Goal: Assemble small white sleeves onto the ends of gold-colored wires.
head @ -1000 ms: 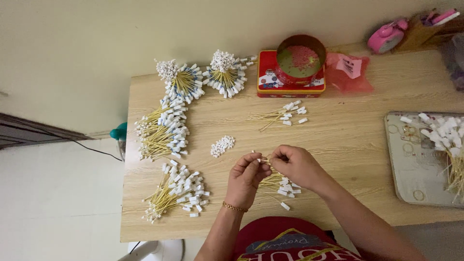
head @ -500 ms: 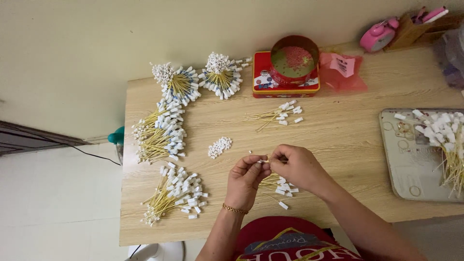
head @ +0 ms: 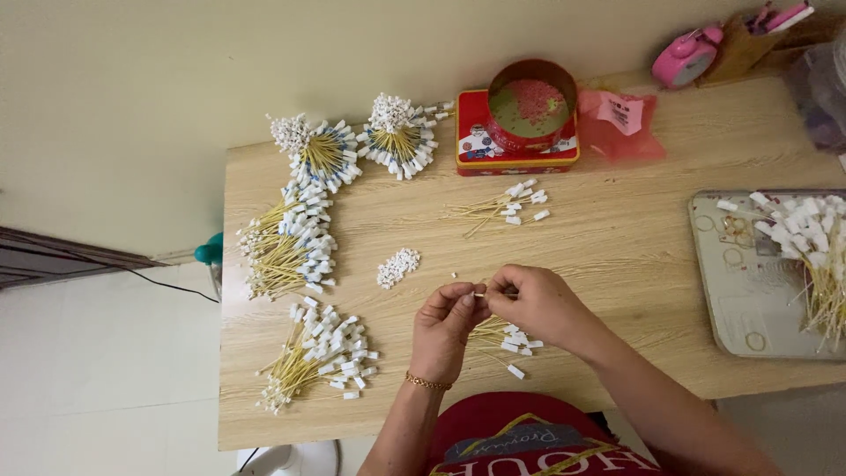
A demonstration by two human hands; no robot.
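My left hand (head: 447,328) and my right hand (head: 539,306) meet over the front middle of the wooden table (head: 617,256). Between their fingertips they pinch a thin stick with a small white cap (head: 478,294). Under my right hand lies a small pile of yellow sticks with white tags (head: 507,338). A little heap of loose white caps (head: 398,266) sits just left of my hands. A gold bracelet circles my left wrist.
Bundles of tagged sticks (head: 291,247) lie along the table's left side, another pile (head: 319,351) at front left, a few more (head: 507,207) at centre back. A red tin with a round bowl (head: 520,123) stands at the back. A grey tray (head: 749,291) holds more sticks at right.
The camera view shifted slightly. My hands stay together at the same spot, with small finger movement on the stick.
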